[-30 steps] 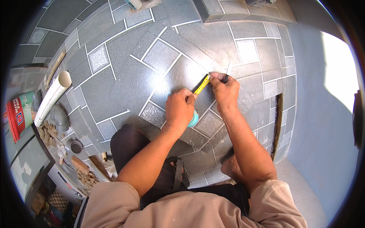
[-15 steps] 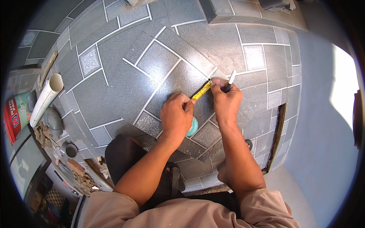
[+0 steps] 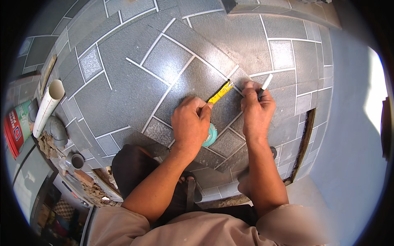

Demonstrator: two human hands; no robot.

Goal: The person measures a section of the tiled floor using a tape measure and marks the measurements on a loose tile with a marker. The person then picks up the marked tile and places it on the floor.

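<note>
My left hand (image 3: 191, 121) is closed on a tape measure, pinching its yellow blade (image 3: 221, 92) between thumb and fingers. The blade lies over a large grey patterned tile (image 3: 180, 82), its hooked end near a white line of the pattern. Below that hand the round teal tape case (image 3: 210, 135) shows in part. To the right, my right hand (image 3: 258, 107) holds a marker pen (image 3: 266, 84) with a white end pointing up and away. Its fingertips are just right of the blade's end, apart from it. The marker's tip is hidden by the fingers.
At the left stand a white pipe (image 3: 50, 104), a grey pipe elbow (image 3: 56, 130) and a red and green paint bucket (image 3: 18, 129). Broken rubble (image 3: 95, 192) lies at lower left. A narrow gap (image 3: 301, 143) cuts the floor at right, beside a pale blue wall (image 3: 349, 119).
My right hand has let go of the tape blade's end and moved right with the marker. My left hand keeps its hold on the tape. The view has shifted slightly.
</note>
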